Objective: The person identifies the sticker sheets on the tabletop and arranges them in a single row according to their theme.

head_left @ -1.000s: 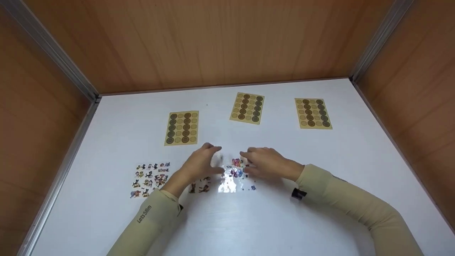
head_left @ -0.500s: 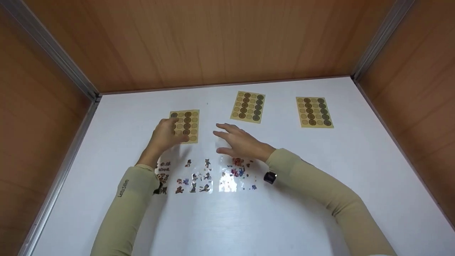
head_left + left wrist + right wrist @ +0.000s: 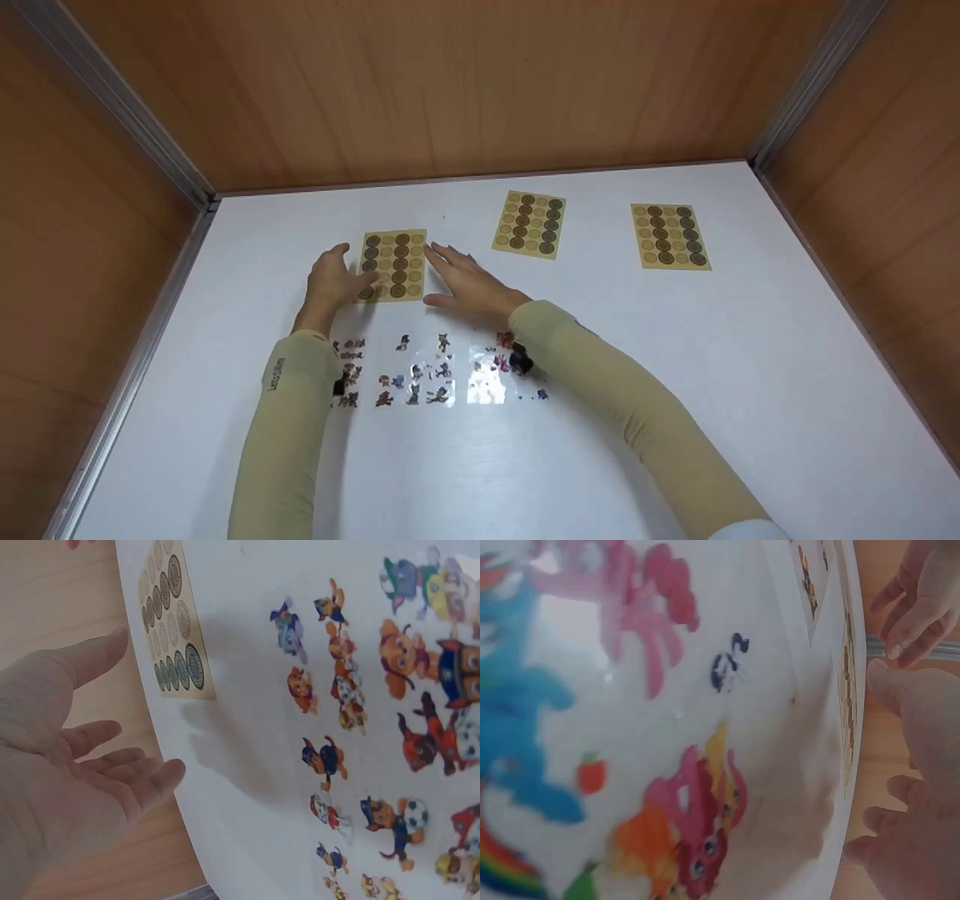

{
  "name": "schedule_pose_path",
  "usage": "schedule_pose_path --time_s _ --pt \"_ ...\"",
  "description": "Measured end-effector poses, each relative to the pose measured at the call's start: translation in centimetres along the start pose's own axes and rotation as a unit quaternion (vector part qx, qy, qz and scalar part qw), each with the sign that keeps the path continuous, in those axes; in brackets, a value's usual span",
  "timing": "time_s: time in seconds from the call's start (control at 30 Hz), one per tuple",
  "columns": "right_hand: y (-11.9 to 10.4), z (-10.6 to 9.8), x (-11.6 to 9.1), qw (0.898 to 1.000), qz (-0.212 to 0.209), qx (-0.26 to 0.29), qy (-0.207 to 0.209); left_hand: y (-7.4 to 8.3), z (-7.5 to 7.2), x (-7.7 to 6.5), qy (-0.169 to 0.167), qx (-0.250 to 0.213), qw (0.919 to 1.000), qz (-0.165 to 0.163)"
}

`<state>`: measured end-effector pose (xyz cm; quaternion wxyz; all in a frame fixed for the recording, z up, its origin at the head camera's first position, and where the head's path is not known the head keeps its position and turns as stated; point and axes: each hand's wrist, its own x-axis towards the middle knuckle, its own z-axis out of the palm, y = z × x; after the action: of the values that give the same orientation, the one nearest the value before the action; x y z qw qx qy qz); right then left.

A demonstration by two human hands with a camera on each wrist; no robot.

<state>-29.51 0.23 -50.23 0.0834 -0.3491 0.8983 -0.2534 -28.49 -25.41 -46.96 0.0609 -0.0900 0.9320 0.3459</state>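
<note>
A tan sheet of round coin-like stickers [image 3: 401, 266] lies flat between the two hands in the head view. At its left edge is my left hand [image 3: 328, 281], fingers extended, with the thumb overlapping the sheet's lower left part. On the other side my right hand [image 3: 472, 285] has its fingertips right at the sheet's right edge, fingers spread. Neither hand grips anything. In the left wrist view the left hand [image 3: 75, 757] is spread beside the coin sheet [image 3: 166, 637]. The right wrist view shows the right hand [image 3: 922, 817] with straight fingers.
Nearer me lie clear sheets of cartoon dog stickers [image 3: 416, 371], partly under the left forearm, and pony stickers [image 3: 491, 367], partly behind the right sleeve. Two more coin sticker sheets, one at middle back [image 3: 529, 225] and one at right [image 3: 670, 236], lie beyond. Wooden walls [image 3: 480, 90] enclose the white table.
Both hands have left the pony stickers and moved forward and left to either side of the left coin sheet. The sheet lies where it was.
</note>
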Motion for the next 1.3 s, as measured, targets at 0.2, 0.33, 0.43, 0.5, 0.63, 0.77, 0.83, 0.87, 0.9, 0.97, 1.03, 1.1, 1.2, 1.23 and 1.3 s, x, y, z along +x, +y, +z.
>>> schedule_pose_path --time_s 0.2,0.33,0.43,0.5,0.63,0.77,0.83,0.87,0.9,0.97,1.03,1.1,1.2,1.23,1.3 --pt "-0.2 0.6 2.1 1.000 0.004 0.000 -0.012 -0.1 0.5 0.7 -0.014 -0.034 0.9991 -0.021" --pt "-0.3 1.3 2.4 0.999 0.032 -0.020 -0.032 -0.2 1.3 1.2 -0.023 -0.003 0.9994 -0.025" --pt "-0.5 1.7 2.6 0.997 0.044 -0.047 -0.047 -0.4 1.8 1.4 -0.019 0.027 0.9992 -0.023" --pt "-0.6 1.8 2.7 0.996 0.049 -0.052 -0.050 -0.5 2.0 1.5 -0.020 0.037 0.9988 -0.026" --pt "-0.9 1.6 3.1 0.995 0.058 -0.054 -0.052 -0.3 2.3 1.6 -0.027 0.048 0.9981 -0.026" --pt "-0.9 1.5 3.5 0.992 0.065 -0.092 -0.064 0.2 2.7 1.5 -0.042 0.053 0.9974 -0.026" --pt "-0.9 1.5 3.6 0.990 0.070 -0.101 -0.066 0.4 2.9 1.5 -0.051 0.054 0.9968 -0.027" --pt "-0.9 1.5 3.6 0.991 0.069 -0.100 -0.063 0.5 3.0 1.5 -0.053 0.053 0.9968 -0.027" --pt "-1.0 1.5 3.6 0.991 0.070 -0.100 -0.062 0.5 3.1 1.5 -0.053 0.054 0.9968 -0.024" --pt "-1.1 1.5 3.6 0.991 0.074 -0.095 -0.060 0.5 3.2 1.5 -0.051 0.063 0.9966 -0.017" --pt "-1.2 1.6 3.5 0.991 0.077 -0.092 -0.059 0.4 3.2 1.5 -0.046 0.067 0.9966 -0.012" --pt "-1.3 1.6 3.5 0.990 0.082 -0.093 -0.063 0.3 3.3 1.5 -0.046 0.070 0.9964 -0.012" --pt "-1.4 1.7 3.4 0.990 0.088 -0.091 -0.066 0.2 3.5 1.4 -0.047 0.070 0.9963 -0.015" --pt "-1.3 1.7 3.4 0.990 0.089 -0.092 -0.066 0.2 3.5 1.4 -0.047 0.071 0.9963 -0.015" --pt "-1.3 1.9 3.5 0.989 0.090 -0.092 -0.067 0.2 3.5 1.3 -0.045 0.073 0.9962 -0.016"
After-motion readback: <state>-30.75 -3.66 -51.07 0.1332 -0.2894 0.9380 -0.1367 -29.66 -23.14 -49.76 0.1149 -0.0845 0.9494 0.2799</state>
